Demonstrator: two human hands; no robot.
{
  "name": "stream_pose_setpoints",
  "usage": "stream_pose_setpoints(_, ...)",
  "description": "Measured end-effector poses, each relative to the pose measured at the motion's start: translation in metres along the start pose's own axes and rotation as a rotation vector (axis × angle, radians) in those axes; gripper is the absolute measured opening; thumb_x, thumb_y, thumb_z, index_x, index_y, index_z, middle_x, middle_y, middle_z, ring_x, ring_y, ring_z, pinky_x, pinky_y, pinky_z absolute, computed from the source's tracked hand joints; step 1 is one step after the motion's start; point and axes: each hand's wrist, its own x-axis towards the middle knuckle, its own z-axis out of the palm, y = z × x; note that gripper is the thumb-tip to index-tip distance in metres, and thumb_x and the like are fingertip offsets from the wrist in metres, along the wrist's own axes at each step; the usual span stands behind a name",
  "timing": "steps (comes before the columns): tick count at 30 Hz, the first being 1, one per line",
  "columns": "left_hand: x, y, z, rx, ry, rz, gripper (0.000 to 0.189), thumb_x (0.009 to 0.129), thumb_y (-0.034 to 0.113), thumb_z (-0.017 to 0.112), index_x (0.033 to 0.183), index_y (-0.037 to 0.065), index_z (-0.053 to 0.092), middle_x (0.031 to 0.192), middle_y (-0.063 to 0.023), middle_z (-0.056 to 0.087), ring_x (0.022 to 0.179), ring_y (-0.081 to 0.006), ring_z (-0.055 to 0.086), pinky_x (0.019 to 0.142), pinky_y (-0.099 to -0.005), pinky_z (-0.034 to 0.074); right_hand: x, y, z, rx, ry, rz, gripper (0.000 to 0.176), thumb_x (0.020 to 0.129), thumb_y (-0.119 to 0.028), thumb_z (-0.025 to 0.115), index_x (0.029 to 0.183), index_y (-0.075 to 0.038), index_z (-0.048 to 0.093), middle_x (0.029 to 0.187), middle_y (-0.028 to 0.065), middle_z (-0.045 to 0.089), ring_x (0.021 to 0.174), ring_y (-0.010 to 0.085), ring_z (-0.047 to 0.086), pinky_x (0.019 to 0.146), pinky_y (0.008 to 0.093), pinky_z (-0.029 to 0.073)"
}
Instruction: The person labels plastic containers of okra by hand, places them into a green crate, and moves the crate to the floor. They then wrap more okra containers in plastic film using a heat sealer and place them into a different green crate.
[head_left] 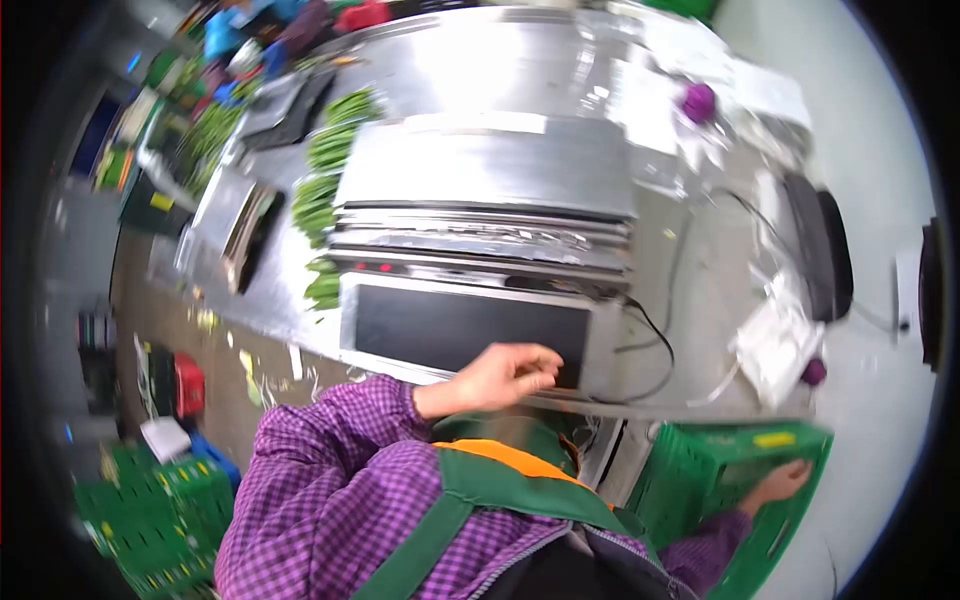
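Observation:
My left hand hovers over the front edge of a wrapping machine, close to its dark flat plate. Its fingers are loosely bent and apart, and nothing shows in them. Down at the right, my right hand reaches into a green plastic crate, with the fingers stretched towards the crate's right wall. No item shows in that hand, and the crate's bottom is mostly hidden. Behind the plate stands the machine's metal body, with small red lights at its front left.
Green bean-like vegetables line the machine's left side. Cables loop across the steel table on the right, near a white plastic bag and a purple ball-shaped item. Green crates are stacked at the lower left; scraps litter the floor.

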Motion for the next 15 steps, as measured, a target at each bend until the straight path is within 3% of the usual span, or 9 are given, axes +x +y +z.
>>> stream_pose_setpoints(1, -0.007, 0.006, -0.030, -0.022, 0.134, 0.020, 0.027, 0.087, 0.013, 0.061, 0.110, -0.001, 0.058, 0.099, -0.0067, 0.064, 0.090, -0.0113, 0.059, 0.081, -0.0260, 0.048, -0.003, -0.104, -0.002, 0.298, -0.005, 0.059, 0.034, 0.091, -0.019, 0.051, 0.118, 0.001, 0.055, 0.108, 0.0159, 0.062, 0.089, 0.0223, 0.061, 0.079, 0.0310, 0.048)
stream_pose_setpoints(3, -0.023, 0.008, -0.095, 0.118, 0.414, 0.094, 0.022, 0.088, 0.012, 0.059, 0.106, 0.000, 0.060, 0.093, -0.0033, 0.063, 0.084, -0.0096, 0.059, 0.076, -0.0245, 0.048, -0.028, -0.243, 0.010, 0.393, -0.195, 0.084, 0.031, 0.093, -0.014, 0.047, 0.119, 0.001, 0.054, 0.105, 0.0126, 0.061, 0.088, 0.0187, 0.061, 0.075, 0.0274, 0.049)
stream_pose_setpoints(5, -0.041, 0.000, -0.165, 0.182, 0.691, 0.139, 0.020, 0.089, 0.011, 0.057, 0.105, 0.000, 0.062, 0.092, -0.0027, 0.064, 0.080, -0.0082, 0.058, 0.073, -0.0232, 0.048, -0.078, -0.362, 0.031, 0.626, -0.537, -0.005, 0.032, 0.092, -0.014, 0.049, 0.120, 0.001, 0.053, 0.100, 0.0120, 0.062, 0.085, 0.0175, 0.061, 0.071, 0.0264, 0.050)
stream_pose_setpoints(7, -0.057, -0.017, -0.235, 0.022, 0.942, 0.110, 0.022, 0.089, 0.012, 0.057, 0.107, 0.001, 0.061, 0.091, -0.0033, 0.065, 0.078, -0.0071, 0.057, 0.073, -0.0234, 0.048, -0.157, -0.481, 0.050, 1.005, -0.971, -0.166, 0.031, 0.092, -0.016, 0.052, 0.118, 0.000, 0.053, 0.096, 0.0113, 0.062, 0.077, 0.0141, 0.062, 0.065, 0.0245, 0.051)
stream_pose_setpoints(9, -0.065, -0.046, -0.306, 0.168, 1.181, 0.179, 0.025, 0.088, 0.014, 0.057, 0.109, 0.000, 0.060, 0.098, -0.0076, 0.065, 0.082, -0.0102, 0.059, 0.075, -0.0261, 0.048, -0.234, -0.597, 0.051, 1.062, -1.486, -0.225, 0.028, 0.090, -0.013, 0.056, 0.115, 0.001, 0.054, 0.093, 0.0095, 0.062, 0.076, 0.0139, 0.063, 0.064, 0.0234, 0.051)
stream_pose_setpoints(11, -0.073, -0.079, -0.368, 0.365, 1.379, 0.168, 0.026, 0.089, 0.015, 0.055, 0.109, -0.001, 0.059, 0.097, -0.0145, 0.064, 0.091, -0.0231, 0.062, 0.079, -0.0326, 0.048, -0.306, -0.685, 0.059, 0.913, -1.774, -0.473, 0.022, 0.089, -0.010, 0.053, 0.109, 0.001, 0.057, 0.087, 0.0093, 0.063, 0.073, 0.0122, 0.062, 0.061, 0.0238, 0.050)
stream_pose_setpoints(12, -0.075, -0.102, -0.398, 0.477, 1.428, 0.105, 0.028, 0.089, 0.016, 0.054, 0.111, -0.001, 0.059, 0.101, -0.0170, 0.062, 0.093, -0.0273, 0.061, 0.081, -0.0354, 0.048, -0.343, -0.715, 0.078, 0.847, -1.798, -0.716, 0.023, 0.086, -0.008, 0.053, 0.106, 0.002, 0.057, 0.083, 0.0146, 0.065, 0.071, 0.0188, 0.065, 0.063, 0.0294, 0.052)
stream_pose_setpoints(13, -0.077, -0.126, -0.427, 0.590, 1.470, 0.042, 0.029, 0.089, 0.017, 0.053, 0.112, 0.000, 0.058, 0.106, -0.0195, 0.061, 0.095, -0.0316, 0.060, 0.083, -0.0382, 0.047, -0.385, -0.739, 0.104, 0.857, -1.628, -0.996, 0.022, 0.084, -0.009, 0.054, 0.103, 0.001, 0.058, 0.080, 0.0165, 0.064, 0.069, 0.0216, 0.065, 0.058, 0.0319, 0.052)
stream_pose_setpoints(15, -0.078, -0.160, -0.470, 0.655, 1.444, -0.046, 0.032, 0.088, 0.018, 0.053, 0.114, 0.001, 0.058, 0.111, -0.0212, 0.058, 0.098, -0.0334, 0.058, 0.086, -0.0399, 0.045, -0.456, -0.779, 0.151, 0.670, -1.368, -1.293, 0.024, 0.080, -0.003, 0.050, 0.101, 0.005, 0.057, 0.092, 0.0230, 0.065, 0.080, 0.0357, 0.065, 0.069, 0.0414, 0.052)
